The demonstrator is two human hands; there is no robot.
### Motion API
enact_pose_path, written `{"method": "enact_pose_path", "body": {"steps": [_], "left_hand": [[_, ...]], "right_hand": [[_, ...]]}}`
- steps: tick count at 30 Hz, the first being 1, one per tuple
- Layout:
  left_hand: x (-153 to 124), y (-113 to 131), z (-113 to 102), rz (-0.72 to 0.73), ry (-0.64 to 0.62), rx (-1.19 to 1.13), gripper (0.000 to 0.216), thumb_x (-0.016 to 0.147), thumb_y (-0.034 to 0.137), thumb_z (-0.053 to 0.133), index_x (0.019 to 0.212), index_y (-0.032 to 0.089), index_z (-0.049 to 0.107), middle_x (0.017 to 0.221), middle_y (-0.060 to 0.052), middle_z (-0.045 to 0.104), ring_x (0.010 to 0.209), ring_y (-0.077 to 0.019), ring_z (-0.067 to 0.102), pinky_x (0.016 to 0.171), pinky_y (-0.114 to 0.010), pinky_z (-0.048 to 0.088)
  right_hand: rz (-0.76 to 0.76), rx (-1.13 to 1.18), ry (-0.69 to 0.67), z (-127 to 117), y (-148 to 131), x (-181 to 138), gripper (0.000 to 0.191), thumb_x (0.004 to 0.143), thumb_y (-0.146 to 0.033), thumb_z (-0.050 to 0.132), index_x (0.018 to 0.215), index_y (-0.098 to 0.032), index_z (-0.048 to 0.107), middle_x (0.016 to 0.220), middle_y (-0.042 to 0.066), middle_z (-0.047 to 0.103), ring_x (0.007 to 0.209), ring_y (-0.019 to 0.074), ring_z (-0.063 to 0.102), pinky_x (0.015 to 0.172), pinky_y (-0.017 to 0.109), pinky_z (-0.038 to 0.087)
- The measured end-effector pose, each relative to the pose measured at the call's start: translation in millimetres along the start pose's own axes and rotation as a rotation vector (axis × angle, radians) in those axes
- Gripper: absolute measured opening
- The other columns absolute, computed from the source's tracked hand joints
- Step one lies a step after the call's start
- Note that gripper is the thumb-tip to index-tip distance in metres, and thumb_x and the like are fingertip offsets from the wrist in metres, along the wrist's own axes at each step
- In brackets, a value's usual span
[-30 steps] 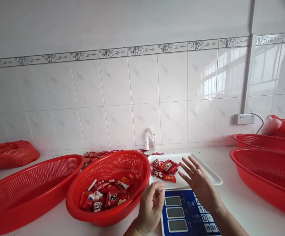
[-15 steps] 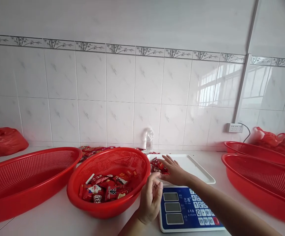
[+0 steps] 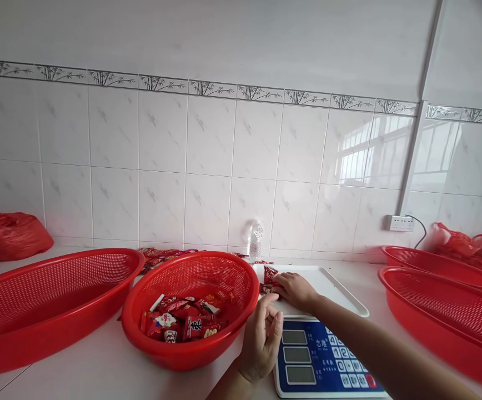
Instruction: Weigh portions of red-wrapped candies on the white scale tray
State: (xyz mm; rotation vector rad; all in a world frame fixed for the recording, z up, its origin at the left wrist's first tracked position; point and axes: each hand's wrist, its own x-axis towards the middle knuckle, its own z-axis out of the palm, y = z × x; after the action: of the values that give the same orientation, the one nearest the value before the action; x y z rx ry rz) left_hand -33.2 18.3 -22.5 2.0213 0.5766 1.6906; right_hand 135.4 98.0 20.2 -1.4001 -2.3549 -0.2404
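Note:
My right hand [image 3: 297, 290] reaches over the white tray [image 3: 332, 286] of the scale, fingers curled against small red snack packets [image 3: 270, 274] at its left end. Part of the packets is hidden behind those fingers. Closer to me, my left hand [image 3: 261, 340] is raised between the basket and the scale's blue keypad panel [image 3: 320, 361]. Its fingers are loosely bent with the thumb apart, and nothing shows in it. Just left of it stands a round red basket [image 3: 141, 341], where several red packets [image 3: 195, 328] lie at the bottom.
A long red basket [image 3: 58, 328] is at the left, and another [image 3: 441, 322] at the right. More red packets [image 3: 157, 258] lie along the wall behind. A clear bottle [image 3: 255, 241] stands behind the tray. Red plastic bags [image 3: 10, 236] sit at the far left.
My right hand's fingers, spread over the packets before, have curled in against them, and one packet now stands more upright. My left hand stays near the basket. The view has shifted slightly.

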Motion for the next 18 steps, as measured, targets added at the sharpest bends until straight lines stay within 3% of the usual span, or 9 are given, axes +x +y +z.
{"method": "enact_pose_path", "body": {"steps": [3,11,14,18], "left_hand": [[1,-1,0,0.000,-0.014,0.008,0.028,0.096,0.029,0.043,0.122,0.020,0.049,0.073,0.000,0.056,0.064,-0.0138,0.054,0.065,-0.025,0.048],[1,0,-1,-0.009,-0.024,0.047,0.027,0.096,0.030,0.043,0.121,0.020,0.049,0.072,0.000,0.056,0.064,-0.0142,0.055,0.065,-0.025,0.047],[0,-1,-1,-0.004,-0.033,0.058,0.026,0.097,0.028,0.041,0.120,0.020,0.048,0.072,0.001,0.054,0.063,-0.0135,0.054,0.065,-0.025,0.047],[1,-2,0,0.016,-0.043,0.073,0.024,0.098,0.025,0.040,0.120,0.021,0.046,0.074,0.001,0.054,0.064,-0.0125,0.054,0.065,-0.024,0.047]], "right_hand": [[0.009,-0.020,0.037,2,2,1,0.030,0.095,-0.040,0.042,0.091,-0.023,0.066,0.089,0.006,0.070,0.079,0.0191,0.064,0.070,0.027,0.040],[0.117,-0.003,0.229,0,12,7,0.034,0.096,-0.046,0.040,0.088,-0.023,0.064,0.084,0.004,0.072,0.070,0.0167,0.065,0.061,0.024,0.038],[0.205,0.016,0.326,-12,34,6,0.042,0.096,-0.052,0.032,0.090,-0.023,0.063,0.080,0.003,0.071,0.067,0.0157,0.065,0.060,0.023,0.040],[0.333,0.002,0.404,-39,89,-16,0.048,0.095,-0.057,0.028,0.093,-0.023,0.062,0.072,0.001,0.069,0.049,0.0125,0.060,0.056,0.023,0.040]]}}
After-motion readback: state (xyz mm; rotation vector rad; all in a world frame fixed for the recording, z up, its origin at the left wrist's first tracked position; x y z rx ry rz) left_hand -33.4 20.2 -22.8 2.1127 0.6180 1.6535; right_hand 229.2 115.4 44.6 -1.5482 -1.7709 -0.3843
